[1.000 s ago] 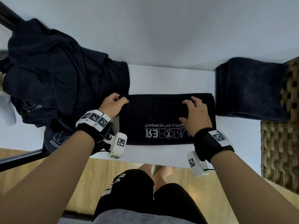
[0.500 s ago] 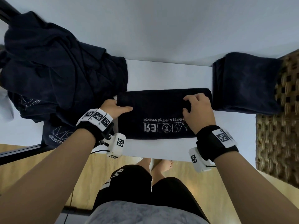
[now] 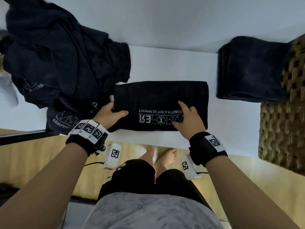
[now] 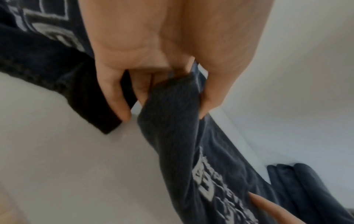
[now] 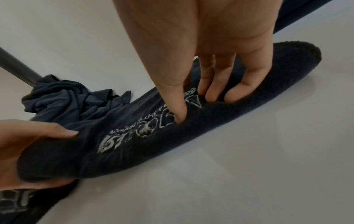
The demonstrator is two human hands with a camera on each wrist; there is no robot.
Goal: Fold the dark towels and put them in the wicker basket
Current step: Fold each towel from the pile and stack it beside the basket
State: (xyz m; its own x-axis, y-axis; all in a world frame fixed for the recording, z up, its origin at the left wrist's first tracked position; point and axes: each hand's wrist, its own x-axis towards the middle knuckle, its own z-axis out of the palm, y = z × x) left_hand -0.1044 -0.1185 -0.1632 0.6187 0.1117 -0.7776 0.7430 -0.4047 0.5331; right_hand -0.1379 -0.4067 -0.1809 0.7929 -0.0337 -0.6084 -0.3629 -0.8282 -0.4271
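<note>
- A dark folded towel with white printed lettering (image 3: 160,104) lies flat in the middle of the white desk (image 3: 173,63), near its front edge.
- The left hand (image 3: 109,114) holds the left end of this towel: the thumb lies on top and the fingers (image 4: 114,97) curl under the edge, so the grip is closed on the cloth and this end is raised a little from the desk.
- The right hand (image 3: 189,119) rests on the right part of the towel, over the lettering. Its fingertips (image 5: 212,94) press down into the cloth; the grip holds nothing, the fingers only slightly bent.
- A loose pile of dark unfolded towels (image 3: 62,63) lies on the left side of the desk, just beside the folded towel, and partly hangs over the front edge.
- A second dark folded towel (image 3: 250,71) lies on the right, apart from the first one, and it touches the brown wicker basket (image 3: 283,126) at the right edge of the view.
- Below the desk a wooden floor (image 3: 49,154) is visible.
</note>
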